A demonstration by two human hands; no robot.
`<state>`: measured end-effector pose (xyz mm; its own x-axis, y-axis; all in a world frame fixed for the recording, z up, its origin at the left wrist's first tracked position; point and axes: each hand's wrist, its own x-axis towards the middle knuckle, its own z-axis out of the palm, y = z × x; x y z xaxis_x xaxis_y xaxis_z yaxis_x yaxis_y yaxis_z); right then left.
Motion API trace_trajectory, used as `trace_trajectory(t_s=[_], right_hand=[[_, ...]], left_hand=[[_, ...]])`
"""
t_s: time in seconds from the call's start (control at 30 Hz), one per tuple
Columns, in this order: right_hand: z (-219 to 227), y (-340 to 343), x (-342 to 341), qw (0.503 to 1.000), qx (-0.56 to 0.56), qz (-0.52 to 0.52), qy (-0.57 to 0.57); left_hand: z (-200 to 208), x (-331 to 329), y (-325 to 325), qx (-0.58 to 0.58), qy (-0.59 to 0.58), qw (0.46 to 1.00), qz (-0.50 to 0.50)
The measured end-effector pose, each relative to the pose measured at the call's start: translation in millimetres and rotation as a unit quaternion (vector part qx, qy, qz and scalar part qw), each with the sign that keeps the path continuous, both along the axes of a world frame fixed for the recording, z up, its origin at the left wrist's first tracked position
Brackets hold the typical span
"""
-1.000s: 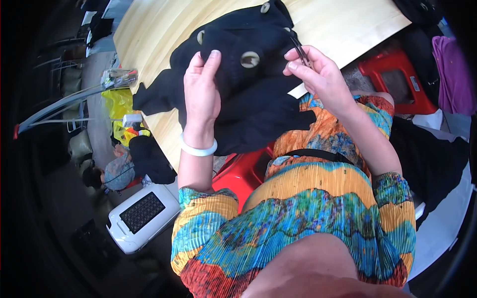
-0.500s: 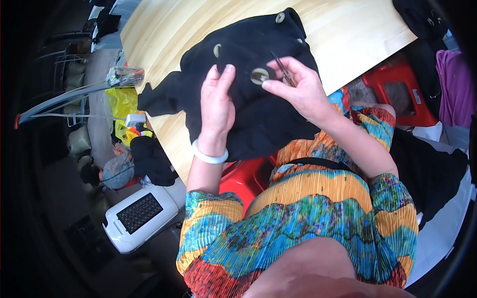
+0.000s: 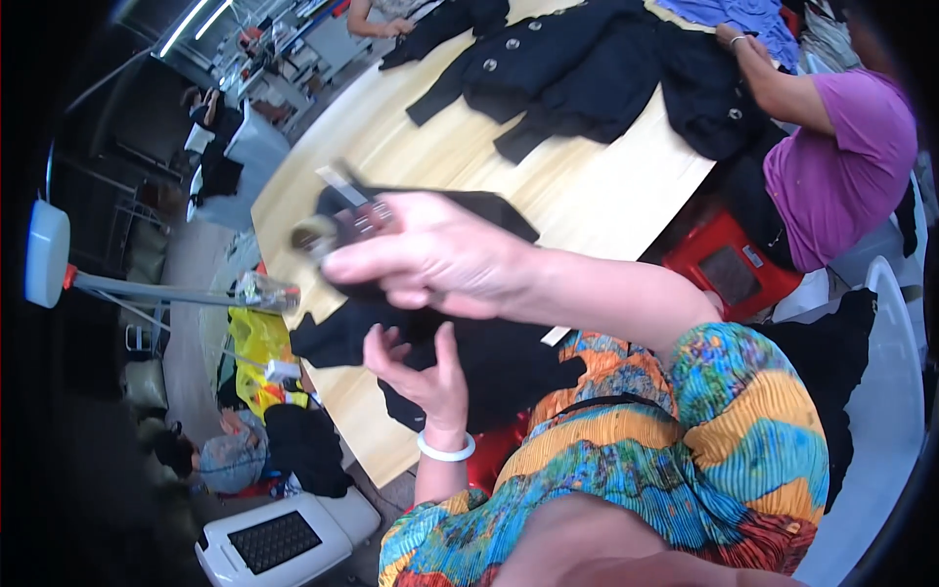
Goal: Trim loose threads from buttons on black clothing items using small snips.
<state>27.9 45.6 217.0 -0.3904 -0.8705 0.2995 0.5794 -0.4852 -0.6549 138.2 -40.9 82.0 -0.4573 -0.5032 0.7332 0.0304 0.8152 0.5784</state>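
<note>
My right hand (image 3: 430, 252) is raised over the table, blurred by motion. Its fingers are closed around small dark metal thread snips (image 3: 370, 217). By its thumb tip shows a pale round button (image 3: 313, 236) with black cloth behind it; whether the thumb pinches it I cannot make out. Below, my left hand (image 3: 423, 380), with a white bangle (image 3: 446, 447) at the wrist, has its fingers spread and half curled in front of the black garment (image 3: 504, 367). That garment spreads over the near table edge and my lap, partly hidden by my right arm.
Several black garments with buttons (image 3: 587, 73) lie across the far side of the wooden table (image 3: 391, 147). A person in a purple top (image 3: 851, 147) sits at the right by a red stool (image 3: 709, 259). A lamp arm (image 3: 166, 286) and a yellow bag (image 3: 252, 347) are at the left.
The view has tilted up, bringing in the far table and other people. My right hand has swung up and left with the snips; my left hand now sits below it, fingers more spread.
</note>
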Motion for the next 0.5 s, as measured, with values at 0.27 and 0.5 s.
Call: trace_trajectory(t_s=[0.27, 0.5], right_hand=[[51.9, 16.2, 12.8, 0.995, -0.088, 0.055, -0.001], [66.6, 28.4, 17.8, 0.995, -0.054, 0.082, 0.026]], left_hand=[[4.3, -16.4, 13.7, 0.005, -0.021, 0.998, -0.065], [9.9, -21.0, 48.0, -0.030, 0.049, 0.994, -0.091]])
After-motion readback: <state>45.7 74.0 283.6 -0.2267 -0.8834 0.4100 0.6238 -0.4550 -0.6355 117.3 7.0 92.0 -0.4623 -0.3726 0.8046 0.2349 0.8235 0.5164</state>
